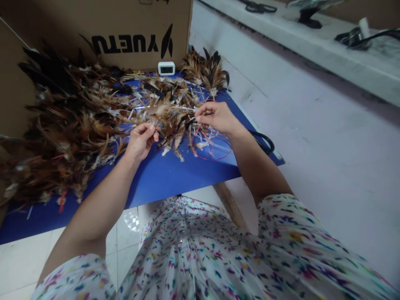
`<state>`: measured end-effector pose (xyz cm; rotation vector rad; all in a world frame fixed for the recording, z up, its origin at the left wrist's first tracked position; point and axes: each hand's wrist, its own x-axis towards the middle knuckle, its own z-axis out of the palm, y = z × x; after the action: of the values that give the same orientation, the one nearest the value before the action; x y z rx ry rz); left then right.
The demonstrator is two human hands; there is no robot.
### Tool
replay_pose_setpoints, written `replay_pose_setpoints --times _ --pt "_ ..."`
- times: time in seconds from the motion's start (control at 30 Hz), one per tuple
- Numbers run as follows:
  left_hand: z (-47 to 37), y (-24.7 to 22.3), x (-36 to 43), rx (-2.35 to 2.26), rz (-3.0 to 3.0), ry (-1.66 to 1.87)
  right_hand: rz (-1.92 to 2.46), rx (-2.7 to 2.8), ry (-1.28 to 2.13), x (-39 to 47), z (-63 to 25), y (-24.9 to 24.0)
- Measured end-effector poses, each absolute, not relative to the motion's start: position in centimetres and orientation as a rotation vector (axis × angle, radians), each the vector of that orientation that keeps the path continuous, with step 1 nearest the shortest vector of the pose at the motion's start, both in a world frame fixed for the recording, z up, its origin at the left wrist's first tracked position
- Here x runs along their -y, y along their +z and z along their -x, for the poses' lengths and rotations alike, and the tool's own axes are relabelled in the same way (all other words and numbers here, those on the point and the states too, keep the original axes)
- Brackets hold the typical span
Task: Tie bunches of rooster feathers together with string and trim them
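Brown, black and pale feathers point(90, 121) cover much of a blue table point(175, 179). My left hand point(142, 141) is closed in a pinch on a small feather point(160, 132) near the front of the pile. To its right, my right hand point(217, 116) hovers over the feathers with thumb and fingertips together; what they hold, if anything, is too small to make out. Beneath my right hand lies a loose coil of thin red string point(212, 159) among clear strips.
Behind the feathers stand a small white digital clock point(166, 68) and a cardboard box point(134, 21). A bundled bunch of feathers point(208, 73) lies at the back right. A black cable point(265, 143) curves at the right edge, by the wall point(312, 137).
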<state>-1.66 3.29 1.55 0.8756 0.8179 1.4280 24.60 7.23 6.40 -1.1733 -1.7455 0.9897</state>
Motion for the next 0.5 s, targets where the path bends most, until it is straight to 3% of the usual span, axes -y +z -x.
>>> replay_pose_setpoints --times 0.3,0.5 --pt "1.6 1.7 -3.1 -0.841 -0.878 1.413 1.021 1.639 0.883 -7.5 -24.1 7.9" --pt "1.2 2.2 -2.5 -0.859 -0.844 1.35 0.953 1.558 1.112 -6.7 -21.6 6.2"
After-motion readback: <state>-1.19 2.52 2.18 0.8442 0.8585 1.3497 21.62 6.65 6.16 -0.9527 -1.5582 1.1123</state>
